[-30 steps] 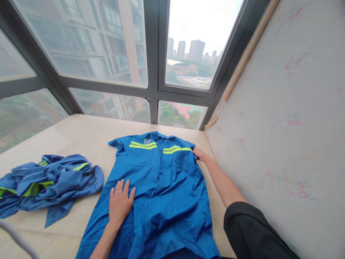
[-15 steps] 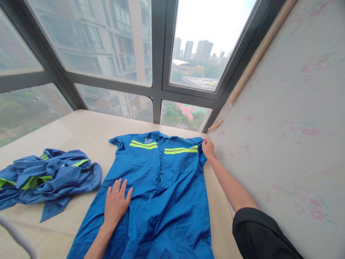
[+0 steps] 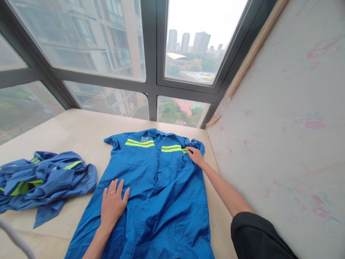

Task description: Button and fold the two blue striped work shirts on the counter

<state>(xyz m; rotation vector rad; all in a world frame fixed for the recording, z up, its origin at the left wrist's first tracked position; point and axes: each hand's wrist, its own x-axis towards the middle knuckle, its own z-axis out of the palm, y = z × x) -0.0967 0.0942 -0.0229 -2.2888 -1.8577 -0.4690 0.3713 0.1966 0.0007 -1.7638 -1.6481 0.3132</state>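
A blue work shirt (image 3: 159, 187) with yellow-green reflective stripes lies spread front-up on the pale table (image 3: 81, 133). My left hand (image 3: 112, 203) lies flat on the shirt's lower left front, fingers apart, a ring on one finger. My right hand (image 3: 195, 155) reaches to the shirt's far right shoulder and presses on the fabric beside the stripe, where the short sleeve (image 3: 198, 144) is bunched up. Whether its fingers pinch the cloth I cannot tell.
A second blue shirt (image 3: 43, 180) lies crumpled at the table's left. Large windows (image 3: 151, 54) run along the far edge. A pale stained wall (image 3: 283, 126) closes the right side. A grey cord (image 3: 16, 239) crosses the bottom left corner.
My right hand has moved from the sleeve's outer edge back inward onto the shoulder, and the right sleeve is now bunched. My left hand stayed flat on the shirt.
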